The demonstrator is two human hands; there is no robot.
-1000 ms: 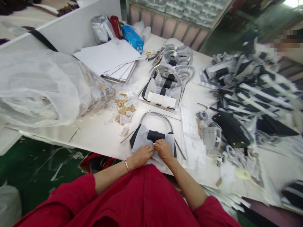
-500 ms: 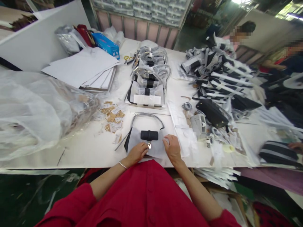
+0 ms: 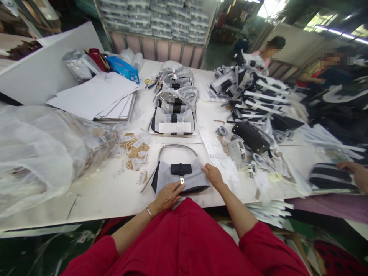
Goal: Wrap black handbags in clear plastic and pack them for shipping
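In front of me on the table lies a black handbag (image 3: 155,180) with a looped handle wrapped in clear film. A thin whitish sheet (image 3: 166,177) covers its front, around a black flap tab (image 3: 181,168) with a gold-coloured clasp (image 3: 182,180). My left hand (image 3: 168,194) rests on the bag's lower front with fingers stretched out, the tips just below the clasp. At the bag's right side, the thumb and fingers of my right hand (image 3: 213,175) are pinched at the edge of the sheet. The black bottom edge shows at the lower right.
Wrapped handbags (image 3: 175,115) stand in a row behind. Paper tags (image 3: 133,149) and a large plastic bag (image 3: 37,149) lie left, near white sheets (image 3: 97,94). To the right are a tape dispenser (image 3: 237,153), a black bag (image 3: 251,137) and another person's hand (image 3: 356,174).
My right hand has moved slightly right with the sheet's edge, and the black lower edge of the bag has come into sight. My left fingers have straightened. Another person's hand reaches further in at right.
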